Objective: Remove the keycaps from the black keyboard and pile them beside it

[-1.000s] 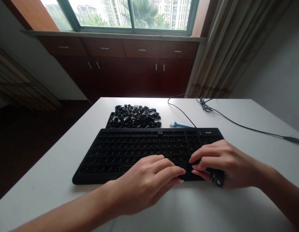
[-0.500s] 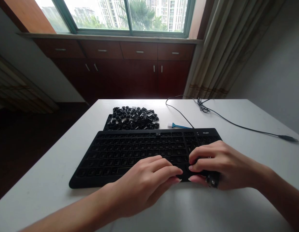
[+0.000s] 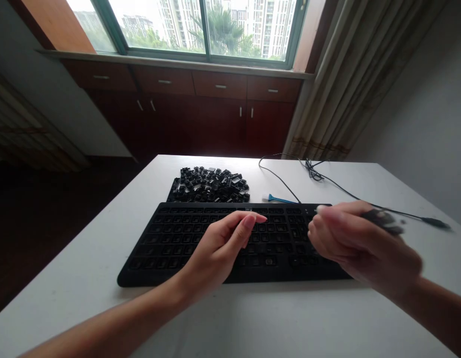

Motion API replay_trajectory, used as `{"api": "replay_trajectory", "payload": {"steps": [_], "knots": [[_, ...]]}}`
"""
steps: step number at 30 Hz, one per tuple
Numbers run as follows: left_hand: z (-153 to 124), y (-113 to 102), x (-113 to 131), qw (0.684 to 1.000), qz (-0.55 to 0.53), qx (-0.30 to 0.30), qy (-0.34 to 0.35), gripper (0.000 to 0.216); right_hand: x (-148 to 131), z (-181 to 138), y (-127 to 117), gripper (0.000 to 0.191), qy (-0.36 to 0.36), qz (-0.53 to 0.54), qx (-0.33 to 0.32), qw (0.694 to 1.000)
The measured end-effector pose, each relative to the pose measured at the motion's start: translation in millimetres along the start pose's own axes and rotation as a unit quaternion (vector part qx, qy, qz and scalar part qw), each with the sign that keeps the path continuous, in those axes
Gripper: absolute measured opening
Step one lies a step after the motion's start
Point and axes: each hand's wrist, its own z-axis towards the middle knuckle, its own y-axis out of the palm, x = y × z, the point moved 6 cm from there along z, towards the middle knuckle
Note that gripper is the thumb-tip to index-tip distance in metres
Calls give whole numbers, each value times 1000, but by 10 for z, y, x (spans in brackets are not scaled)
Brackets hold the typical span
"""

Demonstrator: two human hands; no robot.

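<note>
A black keyboard [image 3: 185,238] with its keycaps removed lies on the white table [image 3: 282,318]. My left hand [image 3: 219,248] hovers above the keyboard's middle, fingers loosely curled together and nothing seen in them. My right hand [image 3: 359,243] is raised over the keyboard's right end and blurred by motion. Its fingers are closed on a small dark object [image 3: 383,221] that I cannot make out clearly. A heap of loose black keycaps [image 3: 211,184] lies just behind the keyboard.
A small blue brush [image 3: 277,199] lies behind the keyboard, right of the keycaps. The keyboard's black cable [image 3: 327,179] runs across the back right of the table to a plug [image 3: 435,223]. Wooden cabinets, a window and a curtain stand beyond the table.
Both hands have lifted off the keyboard's front edge. My right hand rose and swung right with the dark object; my left hand moved up and back over the middle keys.
</note>
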Motion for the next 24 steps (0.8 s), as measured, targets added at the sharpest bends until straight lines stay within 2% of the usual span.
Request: {"api": "replay_trajectory", "payload": {"steps": [3, 8, 9, 12, 16, 21, 24], "knots": [[2, -10, -45, 997, -74, 7, -24, 42, -22, -10, 123, 58, -23, 5, -3, 1000], [5, -6, -9, 987, -155, 10, -33, 43, 324, -91, 219, 56, 24, -41, -10, 999], [7, -5, 0, 987, -159, 8, -33, 42, 325, -93, 216, 56, 8, -26, -4, 1000], [7, 2, 12, 987, -160, 2, -34, 42, 299, -84, 185, 56, -35, 12, 17, 999], [-2, 3, -1, 985, -166, 12, -39, 38, 415, -73, 165, 55, 32, -60, -1, 998], [5, 17, -13, 989, -146, 5, -22, 27, 305, -90, 96, 54, -39, 68, 38, 996], [11, 16, -13, 995, -98, 9, -4, 27, 488, -119, 140, 56, 26, 42, 26, 998]]}}
